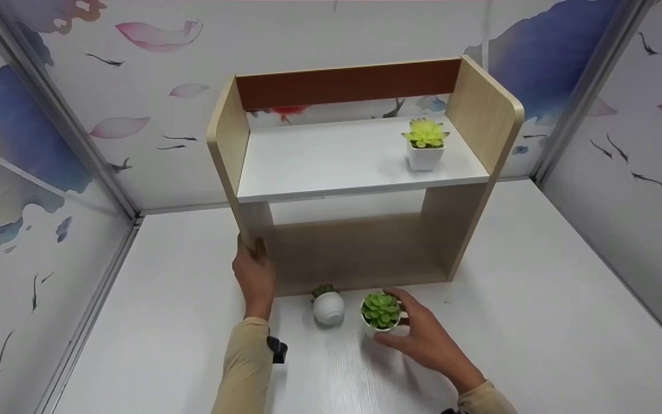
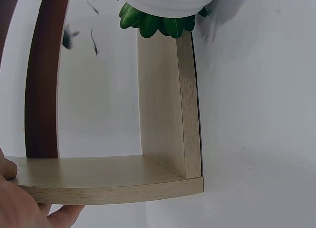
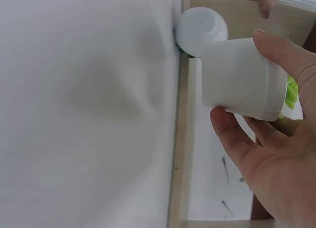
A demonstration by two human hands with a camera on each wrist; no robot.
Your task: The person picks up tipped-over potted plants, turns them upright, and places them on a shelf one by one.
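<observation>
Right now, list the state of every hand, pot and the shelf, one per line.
Left hand: grips the left side panel of the wooden shelf.
Right hand: holds the green succulent pot, upright on the table.
Round white pot: upright, free, before the shelf.
Yellow-green succulent pot: upright on the upper board.
Wooden shelf: upright, lower bay empty.

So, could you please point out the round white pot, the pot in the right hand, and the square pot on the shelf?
round white pot (image 1: 328, 309), head view, its rounded body
pot in the right hand (image 3: 240, 80), right wrist view, its white side wall
square pot (image 1: 424, 156), head view, its front face
</observation>
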